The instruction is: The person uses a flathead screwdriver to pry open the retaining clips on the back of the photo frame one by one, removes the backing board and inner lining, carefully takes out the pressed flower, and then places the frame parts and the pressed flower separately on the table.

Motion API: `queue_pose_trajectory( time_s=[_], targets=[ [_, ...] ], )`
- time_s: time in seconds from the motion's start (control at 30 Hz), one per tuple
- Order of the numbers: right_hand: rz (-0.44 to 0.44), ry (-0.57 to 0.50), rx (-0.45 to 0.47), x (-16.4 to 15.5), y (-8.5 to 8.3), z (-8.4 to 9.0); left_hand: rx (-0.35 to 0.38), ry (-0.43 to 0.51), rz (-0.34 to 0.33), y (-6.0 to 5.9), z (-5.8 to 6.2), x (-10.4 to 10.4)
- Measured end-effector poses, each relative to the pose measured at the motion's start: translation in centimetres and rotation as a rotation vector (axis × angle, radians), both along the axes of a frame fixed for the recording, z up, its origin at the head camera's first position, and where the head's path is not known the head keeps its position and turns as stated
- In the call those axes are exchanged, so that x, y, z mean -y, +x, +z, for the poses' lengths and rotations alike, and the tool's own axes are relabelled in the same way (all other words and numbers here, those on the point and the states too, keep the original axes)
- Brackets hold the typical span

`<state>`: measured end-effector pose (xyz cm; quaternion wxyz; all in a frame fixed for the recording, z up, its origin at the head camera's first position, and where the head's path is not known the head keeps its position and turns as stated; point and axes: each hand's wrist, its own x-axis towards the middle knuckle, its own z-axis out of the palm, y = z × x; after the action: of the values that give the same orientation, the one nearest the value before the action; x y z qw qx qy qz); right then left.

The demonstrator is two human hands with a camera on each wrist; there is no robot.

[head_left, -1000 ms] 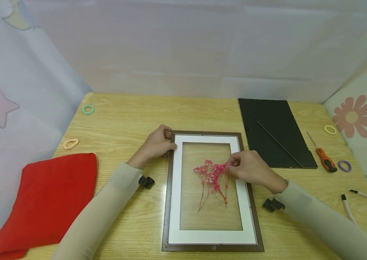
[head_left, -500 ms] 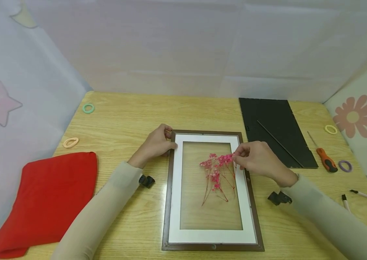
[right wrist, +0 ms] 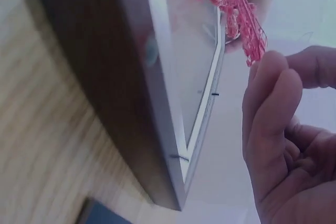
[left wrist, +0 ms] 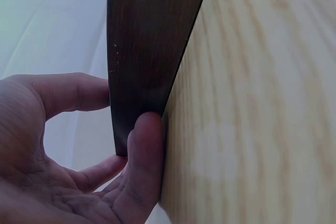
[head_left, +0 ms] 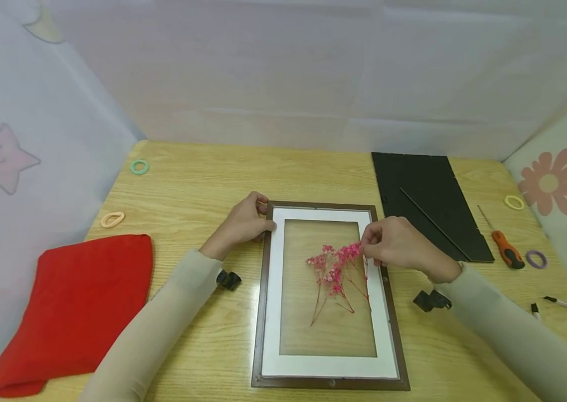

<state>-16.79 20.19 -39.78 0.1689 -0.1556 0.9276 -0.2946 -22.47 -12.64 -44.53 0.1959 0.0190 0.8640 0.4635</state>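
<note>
— Wooden surface (head_left: 187, 190), pale curtains behind. Item one?

— Picture frame (head_left: 263, 290), brown, white mat, lying flat, long axis running away from the person. Dried pink flowers (head_left: 336, 265) inside the opening: blooms toward the far end, stems trailing near.

— Hands?

— Right hand (head_left: 396, 245) pinches the blooms by the frame's right edge. Left hand (head_left: 243, 223) grips the far-left corner, fingers curled.

— Surroundings?

— Black backing board (head_left: 429, 195) and screwdriver (head_left: 504, 248) right; red cloth (head_left: 77, 307) left; hair ties scattered.
</note>
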Motion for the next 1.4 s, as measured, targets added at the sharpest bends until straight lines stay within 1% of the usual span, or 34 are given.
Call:
queue_pose_trajectory(
  time_s=[0.17, 0.33, 0.43, 0.5, 0.53, 0.63, 0.7, 0.77, 0.87, 1.1, 1.23, 1.4],
  targets=[
    [-0.019, 0.05, -0.048, -0.1, -0.1, 0.2, 0.003, -0.001, 0.001, 0.1, 0.0, 0.0],
    [-0.057, 0.041, -0.05, -0.4, 0.0, 1.1, -0.007, -0.005, -0.003, -0.1, -0.2, 0.0],
    [-0.087, -0.002, -0.021, -0.7, 0.0, 1.8, -0.005, -0.006, -0.002, -0.1, -0.3, 0.0],
    [-0.093, -0.045, 0.036, -0.9, 0.0, 2.1, -0.003, -0.005, 0.0, -0.1, -0.3, 0.1],
    [-0.084, -0.049, 0.054, -0.9, -0.1, 2.1, -0.003, -0.005, 0.0, -0.1, -0.3, 0.1],
    [-0.025, -0.009, 0.054, -0.6, -0.2, 1.6, 0.002, -0.003, 0.002, -0.1, -0.3, 0.2],
    [0.017, 0.049, 0.02, -0.4, -0.2, 1.4, 0.006, 0.001, 0.004, 0.0, -0.2, 0.2],
    [0.033, 0.078, -0.009, -0.3, -0.2, 1.4, 0.007, 0.002, 0.005, 0.0, -0.2, 0.1],
    [0.019, 0.05, 0.008, -0.4, -0.1, 1.9, 0.003, 0.001, 0.007, 0.0, -0.1, 0.0],
    [-0.02, -0.089, 0.118, -1.1, -0.1, 3.4, -0.003, -0.008, 0.003, 0.0, -0.1, -0.1],
    [-0.044, -0.111, 0.107, -1.6, -0.1, 3.9, 0.001, -0.007, 0.001, -0.1, -0.1, -0.1],
    [-0.066, -0.146, 0.093, -2.2, -0.2, 3.9, 0.006, -0.009, 0.006, 0.0, 0.0, -0.1]
  ],
)
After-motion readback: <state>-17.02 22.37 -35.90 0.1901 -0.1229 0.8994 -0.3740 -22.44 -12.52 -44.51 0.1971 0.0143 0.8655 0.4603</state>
